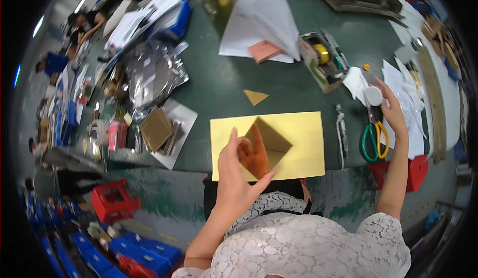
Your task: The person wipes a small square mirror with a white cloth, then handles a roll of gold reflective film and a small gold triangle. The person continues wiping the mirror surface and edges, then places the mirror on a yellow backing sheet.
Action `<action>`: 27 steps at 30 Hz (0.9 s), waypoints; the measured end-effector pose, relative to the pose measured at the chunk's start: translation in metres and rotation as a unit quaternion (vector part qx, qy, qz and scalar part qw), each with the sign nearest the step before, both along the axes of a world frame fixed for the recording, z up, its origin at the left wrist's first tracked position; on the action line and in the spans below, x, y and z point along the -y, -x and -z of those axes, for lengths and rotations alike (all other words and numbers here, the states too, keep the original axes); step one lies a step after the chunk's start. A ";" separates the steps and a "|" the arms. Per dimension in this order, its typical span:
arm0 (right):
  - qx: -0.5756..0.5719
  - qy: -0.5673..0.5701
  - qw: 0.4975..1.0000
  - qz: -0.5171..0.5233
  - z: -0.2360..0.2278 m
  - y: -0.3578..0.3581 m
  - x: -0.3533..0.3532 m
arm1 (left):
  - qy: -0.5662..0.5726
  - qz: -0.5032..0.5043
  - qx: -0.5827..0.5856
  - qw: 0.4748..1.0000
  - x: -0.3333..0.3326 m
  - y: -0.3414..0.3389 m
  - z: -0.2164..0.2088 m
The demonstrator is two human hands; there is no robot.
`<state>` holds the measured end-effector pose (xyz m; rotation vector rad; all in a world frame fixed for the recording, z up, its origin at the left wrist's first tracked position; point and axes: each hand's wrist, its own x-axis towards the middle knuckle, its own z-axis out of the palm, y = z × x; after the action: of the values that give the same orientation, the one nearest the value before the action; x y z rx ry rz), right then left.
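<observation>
My left hand (234, 166) grips a square, mirror-like gold-brown plate (274, 146) by its edges, thumb at the near corner. The plate's shiny face reflects the fingers. Beneath it lies a yellow sheet (308, 148) at the table's near edge. Out to the right, my right hand (393, 111) has its thumb and fingers around a small round white cap-like piece (373, 96). A crumpled white tissue (355, 83) lies beside that piece. Just below are scissors (369, 142) with green and yellow handles. A small gold triangle (256, 97) rests beyond the yellow sheet.
A box of tools (321, 61) stands at the back right, near white paper (259, 21) bearing a pink pad (264, 51). A cutter-like tool (341, 136) lies left of the scissors. Brown square plates (157, 127) and a plastic bag (154, 71) occupy the left.
</observation>
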<state>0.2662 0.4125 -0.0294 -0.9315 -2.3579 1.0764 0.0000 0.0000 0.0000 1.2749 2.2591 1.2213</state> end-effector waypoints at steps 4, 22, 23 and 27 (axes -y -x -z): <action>-0.005 -0.002 0.999 0.033 0.021 0.022 0.017 | 0.030 0.010 -0.091 0.995 0.008 0.025 -0.010; -0.149 -0.052 0.969 0.191 -0.030 -0.010 -0.024 | 0.032 0.028 -0.017 0.999 -0.006 0.025 0.020; -0.159 -0.088 0.965 0.188 -0.030 -0.005 -0.039 | 0.049 0.024 -0.021 0.998 -0.003 0.027 0.025; -0.146 -0.142 0.931 0.302 -0.062 -0.017 -0.096 | 0.055 0.067 -0.016 0.996 -0.005 0.026 0.038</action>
<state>0.2833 0.5089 0.0323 -1.1775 -1.7388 0.5595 -0.0262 0.0052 -0.0385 1.3890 2.1882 1.0238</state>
